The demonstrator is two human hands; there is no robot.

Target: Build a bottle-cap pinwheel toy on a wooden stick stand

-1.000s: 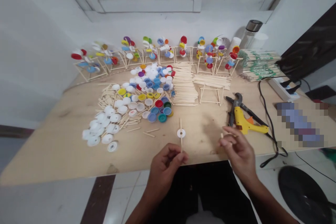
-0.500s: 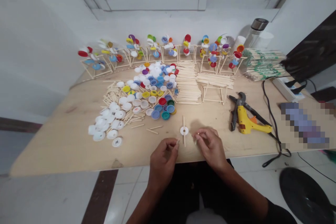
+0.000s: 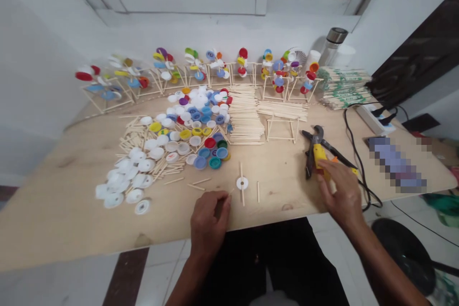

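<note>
Head view, looking down at a pale wooden table (image 3: pixel 71 191), approx. centre: a small white disc (image 3: pixel 239 183) w/ a long thin stick (image 3: pixel 241 170) lying across it, end toward the person. Just R of it, a short stick (image 3: pixel 258 192) lies alone, roughly parallel.

L hand (image 3: pixel 208 217) is near the table's front edge, L of the disc & apart from it: thumb & index closed together, w/ a pale sliver (image 3: pixel 232 191) jutting from the tips, prob. the end of another stick.

R hand (image 3: pixel 342 193) is over a yellow glue gun (image 3: pixel 318 153) at R, fingers part-curled across its body, touching; can't tell how firm the hold is. A dark-handled cutter (image 3: pixel 309 160) lies just beside/under the gun.

Beyond: loose bottle caps (image 3: pixel 203 153), a stack of sticks (image 3: pixel 247 126), & a row of cap-and-stick models (image 3: pixel 243 52) by the wall.

Handling, as a judgement: gun prob. light, stiff plastic; best held by the handle, clear of the nozzle (poss. hot; can't make it out). Sticks look light & stiff but snappable: pinch nr an end. Disc prob. smooth, easily nudged: hold by the rim.
</note>
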